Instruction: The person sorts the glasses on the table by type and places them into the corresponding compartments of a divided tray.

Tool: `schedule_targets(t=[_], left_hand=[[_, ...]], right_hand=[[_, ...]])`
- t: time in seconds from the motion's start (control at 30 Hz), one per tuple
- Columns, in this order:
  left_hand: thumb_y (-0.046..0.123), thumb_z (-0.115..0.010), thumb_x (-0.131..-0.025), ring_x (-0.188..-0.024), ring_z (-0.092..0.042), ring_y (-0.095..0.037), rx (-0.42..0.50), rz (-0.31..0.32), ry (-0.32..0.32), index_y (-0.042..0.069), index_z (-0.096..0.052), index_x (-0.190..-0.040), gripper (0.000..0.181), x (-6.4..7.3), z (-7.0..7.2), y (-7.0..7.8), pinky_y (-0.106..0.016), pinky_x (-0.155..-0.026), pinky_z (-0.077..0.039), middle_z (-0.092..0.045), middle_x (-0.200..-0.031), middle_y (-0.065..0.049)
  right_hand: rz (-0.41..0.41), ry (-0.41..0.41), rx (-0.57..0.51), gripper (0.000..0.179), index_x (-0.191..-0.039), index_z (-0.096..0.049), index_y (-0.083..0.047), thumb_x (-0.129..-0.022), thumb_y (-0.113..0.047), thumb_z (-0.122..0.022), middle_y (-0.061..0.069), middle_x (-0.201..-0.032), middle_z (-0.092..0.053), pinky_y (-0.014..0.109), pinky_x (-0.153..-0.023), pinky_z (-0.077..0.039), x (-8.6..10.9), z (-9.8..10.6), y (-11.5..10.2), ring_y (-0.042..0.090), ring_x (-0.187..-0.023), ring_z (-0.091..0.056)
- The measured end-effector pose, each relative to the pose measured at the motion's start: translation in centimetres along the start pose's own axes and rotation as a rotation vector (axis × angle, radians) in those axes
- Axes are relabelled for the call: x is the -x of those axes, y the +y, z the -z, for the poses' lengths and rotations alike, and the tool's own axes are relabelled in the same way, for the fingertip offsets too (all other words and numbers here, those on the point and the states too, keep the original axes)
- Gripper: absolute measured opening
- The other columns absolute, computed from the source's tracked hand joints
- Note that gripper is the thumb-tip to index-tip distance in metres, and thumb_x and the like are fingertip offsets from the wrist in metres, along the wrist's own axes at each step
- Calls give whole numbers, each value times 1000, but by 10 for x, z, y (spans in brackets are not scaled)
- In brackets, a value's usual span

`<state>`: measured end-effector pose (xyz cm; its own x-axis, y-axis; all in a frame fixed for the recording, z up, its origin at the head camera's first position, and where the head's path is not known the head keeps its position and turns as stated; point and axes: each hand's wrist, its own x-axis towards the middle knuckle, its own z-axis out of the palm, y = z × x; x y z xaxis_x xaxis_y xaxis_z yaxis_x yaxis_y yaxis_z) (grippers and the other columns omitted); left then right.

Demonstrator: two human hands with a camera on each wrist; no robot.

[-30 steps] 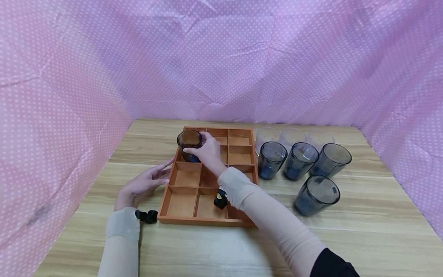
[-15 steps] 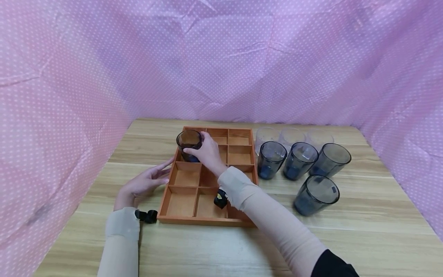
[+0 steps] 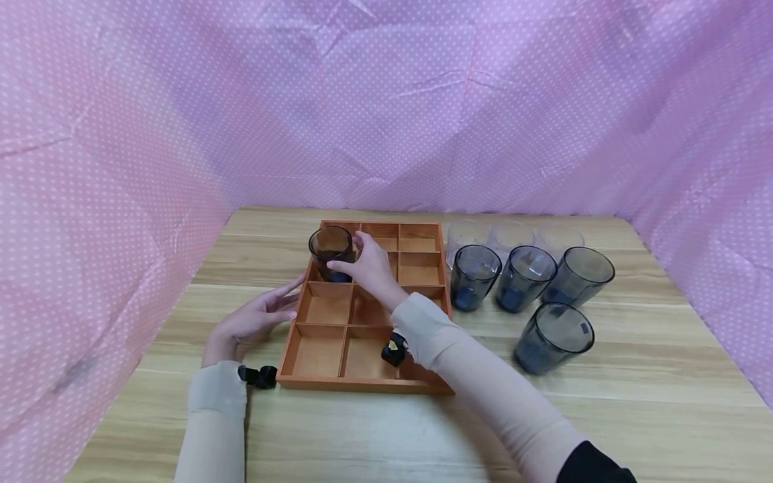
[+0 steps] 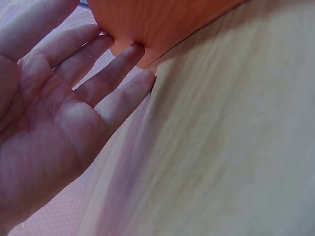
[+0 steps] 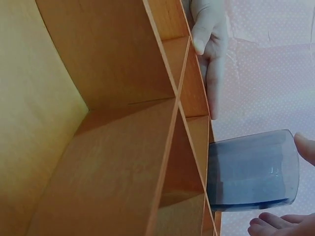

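A smoked-grey drinking glass (image 3: 329,247) stands in a left-column compartment of the wooden divided box (image 3: 365,386), one row from the back. At its right side is my right hand (image 3: 373,268), thumb and fingers spread. In the right wrist view, a gap shows between those fingers (image 5: 278,225) and the glass (image 5: 253,172), while the thumb is right by its rim. My left hand (image 3: 256,316) lies along the box's left side. Its straight fingertips touch the outer wall (image 4: 162,24) in the left wrist view, palm empty.
Several smoked glasses (image 3: 474,278) stand on the table right of the box, one of them (image 3: 552,339) nearer the front. Behind them is a row of clear glasses (image 3: 468,235). A pink dotted cloth (image 3: 386,107) hangs around the table's back and sides.
My right hand has loosened from the smoked glass and shifted slightly to the right. The glass stays in its compartment, and my left hand keeps its place at the box.
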<state>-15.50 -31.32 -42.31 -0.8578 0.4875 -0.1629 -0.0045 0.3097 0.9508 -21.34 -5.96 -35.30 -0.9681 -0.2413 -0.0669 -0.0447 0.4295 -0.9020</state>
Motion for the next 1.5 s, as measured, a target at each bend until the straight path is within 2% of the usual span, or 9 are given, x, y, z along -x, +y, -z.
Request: schedule_targets(t=[0.3, 0.53, 0.6, 0.73, 0.8, 1.0, 1.23, 1.43, 1.5], left_hand=[[20, -57, -97, -149, -13, -38, -9, -7, -10, 16, -12, -157, 74, 0, 0, 1, -30, -112, -30, -7, -164, -12], [19, -56, -98, -147, -16, -41, -48, -21, -4, 14, -12, -157, 74, 0, 1, 1, -50, -113, -22, -12, -162, -18], [18, -56, -98, -147, -16, -41, -47, -20, -7, 16, -12, -157, 74, -1, 1, 1, -45, -114, -25, -14, -161, -20], [18, -56, -98, -147, -16, -42, -44, -21, -11, 16, -11, -157, 74, -2, 1, 0, -19, -108, -33, -17, -160, -23], [19, -56, -98, -147, -16, -42, -49, -21, -10, 16, -11, -157, 74, -2, 1, 0, -13, -105, -33, -16, -160, -23], [17, -55, -98, -149, -15, -38, -29, -5, -3, 17, -13, -157, 72, -3, 3, 0, -41, -115, -23, -8, -164, -10], [16, -54, -99, -149, -15, -37, -24, 2, -4, 17, -14, -157, 71, -4, 3, 0, -29, -113, -28, -8, -164, -10], [20, -56, -98, -149, -12, -40, -26, 4, -4, 17, -12, -157, 74, -2, 4, 0, -55, -115, -15, -8, -164, -13], [20, -56, -98, -149, -11, -40, -13, 11, -4, 17, -12, -157, 74, -2, 4, 0, -59, -115, -12, -7, -164, -13]], right_hand=[[33, -25, 11, 85, -150, -34, -9, -81, -31, -79, 7, -151, -45, 42, -110, -41, 10, 10, 4, 25, -138, -44], [60, -13, 36, 83, -149, -36, -9, -81, -29, -79, 6, -150, -46, 43, -113, -36, 18, 20, 10, 25, -139, -42], [63, -10, 37, 82, -149, -37, -9, -81, -29, -80, 6, -150, -46, 44, -114, -35, 21, 23, 12, 25, -140, -41], [83, -7, 24, 82, -148, -39, -10, -80, -28, -81, 5, -148, -48, 43, -114, -35, 29, 30, 16, 24, -139, -43], [99, -7, 17, 81, -147, -40, -10, -79, -27, -81, 6, -148, -49, 42, -114, -36, 32, 33, 18, 23, -138, -44], [128, -24, -1, 80, -146, -42, -11, -79, -29, -81, 4, -147, -50, 41, -115, -35, 42, 41, 19, 22, -139, -43], [139, -39, -51, 78, -146, -41, -9, -80, -22, -80, 6, -148, -49, 40, -117, -32, 55, 52, 19, 22, -140, -42], [170, -58, -111, 75, -146, -41, -8, -82, -19, -79, 7, -148, -48, 36, -118, -30, 64, 60, 21, 21, -140, -42], [177, -64, -122, 75, -146, -41, -9, -82, -20, -79, 6, -148, -48, 36, -117, -31, 67, 63, 22, 20, -140, -43]])
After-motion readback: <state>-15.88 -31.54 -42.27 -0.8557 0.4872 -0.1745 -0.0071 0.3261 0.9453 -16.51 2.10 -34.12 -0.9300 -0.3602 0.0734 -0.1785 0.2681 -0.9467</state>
